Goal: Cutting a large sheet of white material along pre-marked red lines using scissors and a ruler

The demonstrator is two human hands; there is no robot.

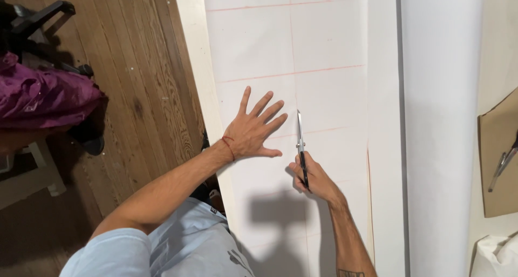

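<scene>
Right hand (pixel 314 178) has its grip pressed tight around the black handles of long silver scissors (pixel 300 150), blades pointing up along a faint red line on the white paper sheet (pixel 329 45). My left hand (pixel 252 131) is spread flat, fingers fanned, pressing the paper just beside the blades. Paper lies on the pale desk (pixel 190 45); white paper roll (pixel 440 120) to the right. Brown cardboard piece (pixel 495 163) far right, wooden floor (pixel 135 66) and purple cloth (pixel 38 96) left.
</scene>
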